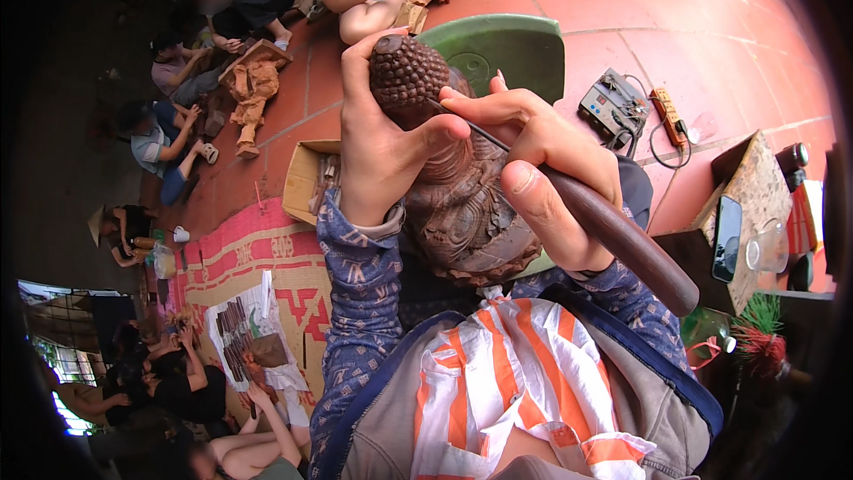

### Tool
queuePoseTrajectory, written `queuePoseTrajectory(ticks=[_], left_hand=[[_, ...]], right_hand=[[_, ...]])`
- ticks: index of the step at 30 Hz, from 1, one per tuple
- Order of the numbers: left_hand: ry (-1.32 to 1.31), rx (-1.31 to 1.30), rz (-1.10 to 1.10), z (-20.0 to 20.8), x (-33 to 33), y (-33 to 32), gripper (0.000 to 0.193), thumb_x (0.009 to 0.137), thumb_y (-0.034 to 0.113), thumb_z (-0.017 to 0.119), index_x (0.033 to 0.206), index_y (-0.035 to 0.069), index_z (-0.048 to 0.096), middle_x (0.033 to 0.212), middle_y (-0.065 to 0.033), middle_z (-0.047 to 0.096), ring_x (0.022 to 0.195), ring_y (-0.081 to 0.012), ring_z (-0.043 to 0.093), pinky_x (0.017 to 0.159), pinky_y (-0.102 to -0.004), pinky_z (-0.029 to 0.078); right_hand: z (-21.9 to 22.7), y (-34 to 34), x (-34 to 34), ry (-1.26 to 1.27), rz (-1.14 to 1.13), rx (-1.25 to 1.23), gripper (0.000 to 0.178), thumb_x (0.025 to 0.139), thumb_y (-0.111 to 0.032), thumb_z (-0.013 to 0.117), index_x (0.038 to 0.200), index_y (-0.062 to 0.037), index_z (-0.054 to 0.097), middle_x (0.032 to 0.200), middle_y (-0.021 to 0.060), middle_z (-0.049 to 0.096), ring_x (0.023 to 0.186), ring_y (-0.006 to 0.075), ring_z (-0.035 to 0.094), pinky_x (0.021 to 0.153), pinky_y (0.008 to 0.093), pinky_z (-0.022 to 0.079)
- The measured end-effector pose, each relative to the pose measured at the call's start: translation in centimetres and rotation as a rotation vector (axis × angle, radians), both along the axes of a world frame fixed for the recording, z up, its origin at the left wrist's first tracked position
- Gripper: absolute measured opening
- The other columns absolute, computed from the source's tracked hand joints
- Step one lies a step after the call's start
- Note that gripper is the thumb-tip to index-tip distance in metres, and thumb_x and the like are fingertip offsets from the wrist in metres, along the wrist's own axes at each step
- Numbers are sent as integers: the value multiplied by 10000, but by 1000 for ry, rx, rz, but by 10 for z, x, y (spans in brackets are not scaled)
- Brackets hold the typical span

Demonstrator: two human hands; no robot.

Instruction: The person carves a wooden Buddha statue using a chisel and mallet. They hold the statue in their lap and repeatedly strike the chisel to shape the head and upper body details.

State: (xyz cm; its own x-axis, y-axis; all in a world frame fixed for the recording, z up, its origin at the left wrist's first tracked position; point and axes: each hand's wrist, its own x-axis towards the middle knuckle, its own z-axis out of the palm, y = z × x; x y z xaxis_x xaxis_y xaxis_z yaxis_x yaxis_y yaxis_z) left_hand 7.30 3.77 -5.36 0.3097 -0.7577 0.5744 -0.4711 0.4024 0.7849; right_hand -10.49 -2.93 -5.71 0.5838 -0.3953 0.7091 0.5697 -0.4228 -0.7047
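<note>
A dark brown carved wooden Buddha statue (466,218) stands upright before me, its head covered in small round knobs. My left hand (382,156) is wrapped round the side of the head, thumb near the hairline. A thin-bladed carving chisel (626,240) with a long dark wooden handle lies in my right hand (564,169). Its metal shaft reaches the edge of the knobs, beside my left thumb; the very tip is hard to make out. My right fingers close around the shaft and upper handle. Curved green plastic (533,58) shows behind the statue.
At right are a grey control box (615,102), an orange power strip (669,116), and a wooden box (751,204) bearing a phone (727,236) and clear cup (767,246). At left, a cardboard box (304,173) and woven mat (253,249) with several tools (235,329). People sit beyond.
</note>
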Motion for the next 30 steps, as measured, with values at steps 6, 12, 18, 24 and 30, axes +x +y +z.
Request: queuePoseTrajectory(ticks=[6,12,18,24,30], left_hand=[[59,-18,-26,2,-4,2,885,654,454,850,1276,30,387,1011,-53,576,918,-136,585,828,-274,493],[62,-54,28,-4,-5,-5,883,626,404,887,1265,46,395,990,-74,608,901,-159,617,799,-297,511],[-238,-28,228,1,-3,2,948,528,337,944,1257,71,401,979,-85,631,880,-191,642,763,-326,532],[-306,0,252,9,-4,-1,1001,477,365,947,1262,59,406,1111,-127,605,998,-239,624,867,-363,505],[-217,50,196,4,1,2,1004,489,327,947,1281,53,393,1179,-133,566,1066,-220,584,932,-355,478]], right_hand=[[12,10,1,66,-90,13,275,925,-173,544,733,18,493,1144,299,603,1144,326,571,1092,470,278],[42,11,-3,208,-212,-25,255,896,-143,612,732,36,534,975,193,663,834,190,599,745,298,455],[77,-22,-3,557,103,-5,326,909,-272,646,792,22,568,913,104,658,784,109,554,657,266,432],[35,-62,-11,46,425,52,328,932,-257,574,735,2,533,1130,269,640,1191,333,560,1031,460,396],[-5,-45,-25,-40,317,207,441,948,-385,516,701,-20,539,1027,256,631,1119,345,580,1008,472,396]])
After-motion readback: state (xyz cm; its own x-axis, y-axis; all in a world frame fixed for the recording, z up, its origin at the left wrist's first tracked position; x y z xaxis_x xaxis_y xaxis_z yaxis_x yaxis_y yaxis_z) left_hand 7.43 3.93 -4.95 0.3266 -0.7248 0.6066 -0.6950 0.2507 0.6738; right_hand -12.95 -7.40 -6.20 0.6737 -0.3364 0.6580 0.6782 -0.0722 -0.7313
